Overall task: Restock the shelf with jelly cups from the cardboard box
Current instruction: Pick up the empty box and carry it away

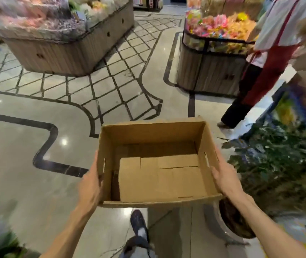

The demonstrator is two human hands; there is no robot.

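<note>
Both hands, left (90,185) and right (224,180), are clamping the box (157,164) by its side walls; empty, it is probably carrying light, its cardboard flexing.

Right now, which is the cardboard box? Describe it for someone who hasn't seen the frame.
Start from the pale floor with dark inlaid lines; low in the middle, the left hand and right hand hold the cardboard box by its sides. Unlike the heaped display bins behind, it is plain brown, open-topped and empty.

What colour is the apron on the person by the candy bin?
Red, over a white top; the apron shows in the head view.
</note>
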